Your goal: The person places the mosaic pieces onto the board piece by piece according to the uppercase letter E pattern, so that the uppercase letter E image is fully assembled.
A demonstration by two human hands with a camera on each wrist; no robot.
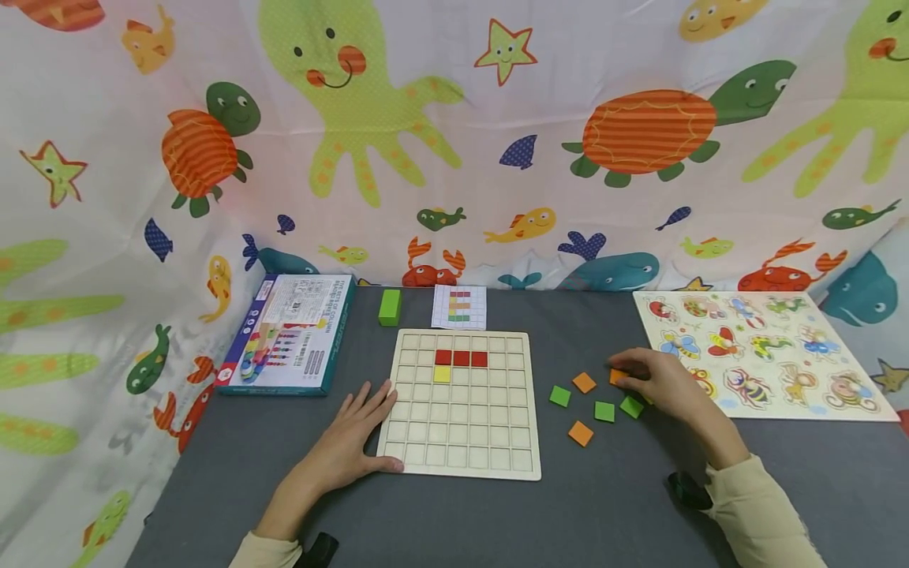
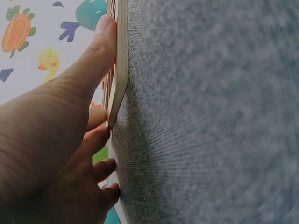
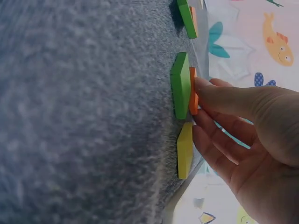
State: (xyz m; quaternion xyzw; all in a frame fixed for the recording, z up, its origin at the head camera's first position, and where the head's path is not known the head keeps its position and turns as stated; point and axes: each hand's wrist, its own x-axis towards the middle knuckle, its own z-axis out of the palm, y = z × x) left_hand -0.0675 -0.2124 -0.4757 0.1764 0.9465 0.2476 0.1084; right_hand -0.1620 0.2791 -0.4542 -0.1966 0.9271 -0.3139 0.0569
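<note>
Yellow tile [image 3: 185, 151], seen only from the right wrist, lies near the right hand [image 1: 655, 382] pinching an orange tile [image 3: 192, 92], left hand [image 1: 349, 443] splayed.

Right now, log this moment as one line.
left hand: touches wooden grid board | right hand: pinches orange square tile | on board: three red tiles, one yellow tile | behind board: pattern card

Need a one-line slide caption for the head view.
Left hand rests at the left edge of a wooden grid board; right hand touches an orange square tile.
</note>
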